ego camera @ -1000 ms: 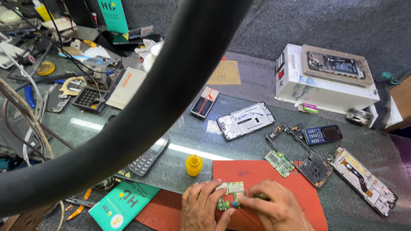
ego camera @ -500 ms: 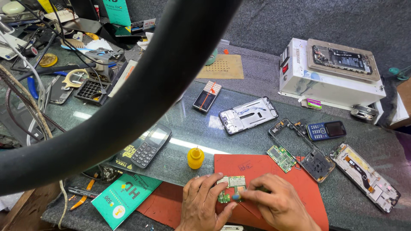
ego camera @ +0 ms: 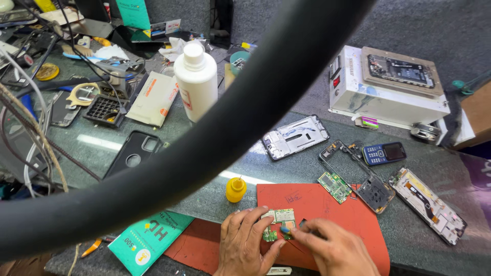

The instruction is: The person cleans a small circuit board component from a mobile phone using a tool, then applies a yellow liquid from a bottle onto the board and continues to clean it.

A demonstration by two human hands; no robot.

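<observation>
**Small circuit board held down for close work**

The left hand (ego camera: 245, 245) presses its fingertips on a small green circuit board (ego camera: 280, 223) lying on the red mat (ego camera: 327, 204), pinning it flat. The right hand (ego camera: 332, 250) pinches what looks like a fine blue-tipped tool (ego camera: 285, 230) at the board's lower edge, though the tip is too small to identify. Probing or prising seems in hand; steadiness matters next. A yellow bottle (ego camera: 236, 189) stands nearby.
</observation>
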